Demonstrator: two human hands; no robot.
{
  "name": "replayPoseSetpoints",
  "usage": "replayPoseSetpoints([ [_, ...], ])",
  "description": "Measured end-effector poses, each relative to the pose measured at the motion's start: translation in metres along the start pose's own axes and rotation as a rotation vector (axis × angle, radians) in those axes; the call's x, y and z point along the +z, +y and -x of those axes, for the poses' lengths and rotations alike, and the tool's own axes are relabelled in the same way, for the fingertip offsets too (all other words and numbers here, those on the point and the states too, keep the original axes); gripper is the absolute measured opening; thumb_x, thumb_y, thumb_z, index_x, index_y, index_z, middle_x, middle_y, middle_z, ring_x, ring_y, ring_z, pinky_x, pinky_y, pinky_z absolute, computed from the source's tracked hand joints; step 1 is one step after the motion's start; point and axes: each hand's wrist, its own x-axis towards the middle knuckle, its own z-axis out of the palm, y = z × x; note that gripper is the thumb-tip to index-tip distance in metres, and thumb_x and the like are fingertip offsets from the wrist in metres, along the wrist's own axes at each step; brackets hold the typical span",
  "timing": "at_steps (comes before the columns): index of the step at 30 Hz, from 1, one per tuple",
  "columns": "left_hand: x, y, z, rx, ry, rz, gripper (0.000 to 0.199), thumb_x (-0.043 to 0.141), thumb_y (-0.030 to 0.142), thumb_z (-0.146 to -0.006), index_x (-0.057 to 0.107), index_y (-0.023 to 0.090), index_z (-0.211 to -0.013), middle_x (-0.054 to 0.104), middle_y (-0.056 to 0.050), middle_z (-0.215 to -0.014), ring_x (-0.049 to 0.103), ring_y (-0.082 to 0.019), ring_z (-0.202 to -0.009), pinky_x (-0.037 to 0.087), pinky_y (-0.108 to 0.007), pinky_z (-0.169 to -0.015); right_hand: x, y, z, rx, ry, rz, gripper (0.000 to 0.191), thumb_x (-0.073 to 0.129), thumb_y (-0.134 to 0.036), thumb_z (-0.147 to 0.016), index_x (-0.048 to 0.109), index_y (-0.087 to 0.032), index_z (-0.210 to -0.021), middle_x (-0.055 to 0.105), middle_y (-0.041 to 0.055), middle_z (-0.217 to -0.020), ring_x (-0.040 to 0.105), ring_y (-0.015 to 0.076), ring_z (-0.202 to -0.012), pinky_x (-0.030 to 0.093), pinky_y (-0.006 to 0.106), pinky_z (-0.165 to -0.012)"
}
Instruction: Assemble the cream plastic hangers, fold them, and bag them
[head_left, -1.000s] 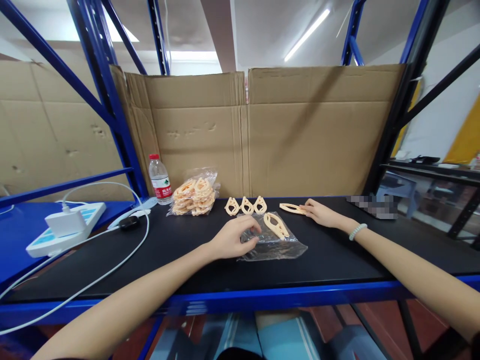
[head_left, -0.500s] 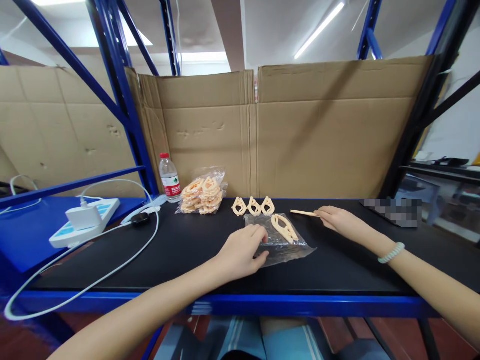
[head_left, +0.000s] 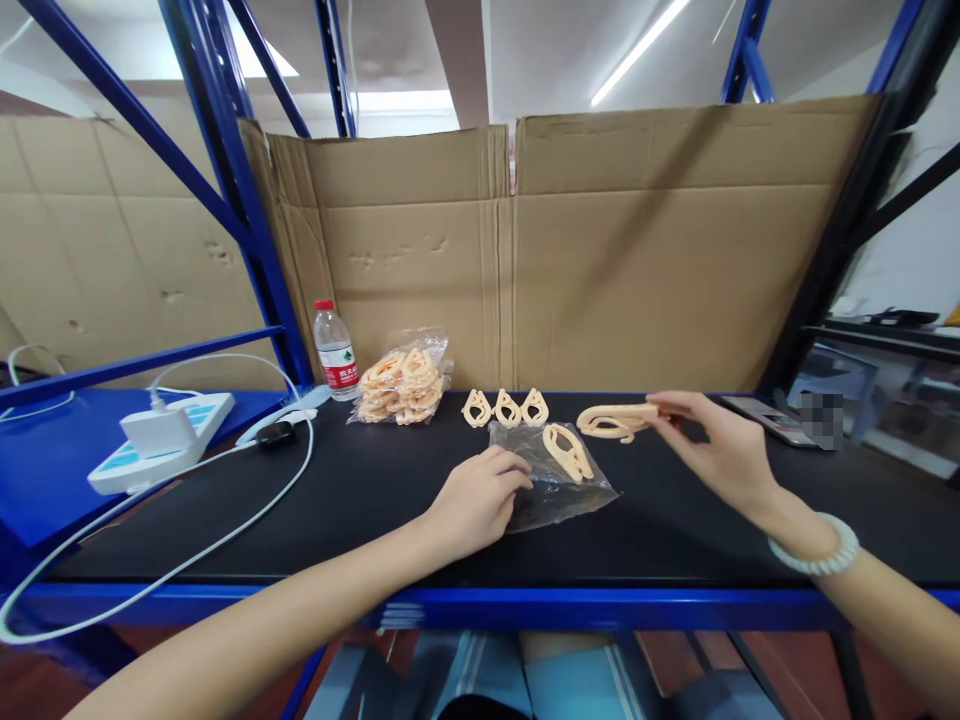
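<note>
My right hand (head_left: 712, 445) pinches one end of a cream plastic folding hanger (head_left: 616, 420), folded up and held just above the table at the right of the bag. My left hand (head_left: 484, 497) lies at the left edge of a clear plastic bag (head_left: 551, 508), its fingers curled onto the film; the thumb is mostly hidden. A matching folded hanger (head_left: 568, 455) lies at the bag's upper right part. Behind the bag, three similar cream pieces (head_left: 506, 408) stand in a row.
A clear bag full of cream hangers (head_left: 405, 385) sits at the back left beside a red-capped water bottle (head_left: 335, 352). A power strip (head_left: 161, 440) with a white cable lies at the left. Cardboard (head_left: 660, 260) walls the back. A phone-like device (head_left: 772, 420) lies at right.
My right hand has raised and turned the hanger, so its broad side shows instead of its thin edge. My left hand's fingers have curled in on the bag, which has shifted slightly.
</note>
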Motion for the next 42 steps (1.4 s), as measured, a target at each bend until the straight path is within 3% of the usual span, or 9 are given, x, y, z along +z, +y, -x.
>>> replayPoseSetpoints([
  [7,0.003,0.001,-0.003,-0.039,0.091,0.080,0.049,0.045,-0.003,-0.070,0.058,0.019,-0.112,0.062,-0.005,-0.117,0.051,-0.022,-0.108,0.046,-0.040,-0.091,-0.033,-0.100,0.005,-0.576,-0.251,-0.117,0.030,0.037,-0.011,-0.094,0.062,-0.011,-0.110,0.070,0.0130,-0.100,0.065,0.0214,-0.092,0.055,0.034,-0.076],
  [12,0.012,-0.001,0.000,-0.043,0.159,0.164,0.062,0.044,-0.005,-0.065,0.053,0.021,-0.121,0.053,-0.008,-0.129,0.045,-0.023,-0.121,0.041,-0.045,-0.099,0.011,-0.123,0.004,-0.809,-0.241,0.073,0.020,0.046,-0.007,-0.088,0.066,-0.006,-0.086,0.069,0.0145,-0.076,0.066,0.0229,-0.072,0.055,0.035,-0.065],
  [18,0.025,-0.005,0.003,0.013,0.141,0.220,0.063,0.055,0.004,-0.064,0.049,0.017,-0.125,0.045,-0.015,-0.136,0.038,-0.029,-0.129,0.034,-0.051,-0.107,0.069,-0.115,0.001,-0.754,-0.288,0.281,0.020,0.044,-0.005,-0.086,0.063,-0.009,-0.082,0.067,0.0142,-0.077,0.064,0.0232,-0.070,0.053,0.034,-0.059],
  [22,0.010,-0.005,-0.001,-0.106,0.290,0.228,0.049,0.046,-0.001,-0.066,0.054,0.020,-0.110,0.050,-0.010,-0.128,0.043,-0.023,-0.123,0.037,-0.045,-0.104,0.067,-0.113,0.002,-0.696,-0.279,0.318,0.021,0.043,-0.005,-0.087,0.062,-0.010,-0.081,0.065,0.0125,-0.074,0.062,0.0211,-0.067,0.052,0.032,-0.057],
  [25,-0.007,-0.001,-0.002,-0.231,0.398,0.133,0.025,0.047,0.004,-0.072,0.052,0.018,-0.093,0.058,-0.008,-0.102,0.053,-0.023,-0.101,0.047,-0.041,-0.087,0.057,-0.111,0.003,-0.688,-0.264,0.314,0.023,0.042,-0.004,-0.087,0.060,-0.012,-0.076,0.063,0.0099,-0.071,0.060,0.0187,-0.061,0.049,0.030,-0.054],
  [28,-0.015,0.010,0.003,-0.164,0.248,-0.037,0.012,0.042,0.012,-0.083,0.053,0.018,-0.082,0.059,-0.006,-0.083,0.055,-0.021,-0.082,0.048,-0.039,-0.076,0.048,-0.106,0.000,-0.667,-0.253,0.303,0.023,0.041,-0.005,-0.087,0.060,-0.012,-0.076,0.062,0.0093,-0.070,0.058,0.0177,-0.060,0.048,0.029,-0.054],
  [30,-0.014,0.022,0.007,-0.120,0.095,-0.095,0.013,0.048,0.021,-0.084,0.058,0.016,-0.092,0.062,-0.009,-0.096,0.056,-0.025,-0.091,0.047,-0.042,-0.081,0.044,-0.103,-0.002,-0.647,-0.245,0.302,0.022,0.042,-0.006,-0.088,0.060,-0.011,-0.078,0.062,0.0095,-0.071,0.059,0.0180,-0.062,0.048,0.029,-0.054],
  [36,0.009,0.061,0.011,-0.181,-0.045,-0.064,0.061,0.051,0.058,-0.082,0.055,0.015,-0.125,0.058,-0.017,-0.126,0.051,-0.034,-0.116,0.034,-0.055,-0.102,0.049,-0.100,-0.005,-0.635,-0.293,0.298,0.018,0.044,-0.006,-0.087,0.059,-0.010,-0.078,0.061,0.0094,-0.069,0.059,0.0189,-0.063,0.047,0.029,-0.054],
  [42,0.051,0.084,0.021,-0.068,0.119,-0.103,0.084,0.046,0.073,-0.075,0.052,0.012,-0.132,0.057,-0.021,-0.127,0.053,-0.039,-0.113,0.036,-0.056,-0.099,0.060,-0.107,0.002,-0.720,-0.421,0.281,0.017,0.048,-0.007,-0.085,0.059,-0.011,-0.073,0.062,0.0118,-0.070,0.058,0.0201,-0.062,0.046,0.030,-0.051],
])
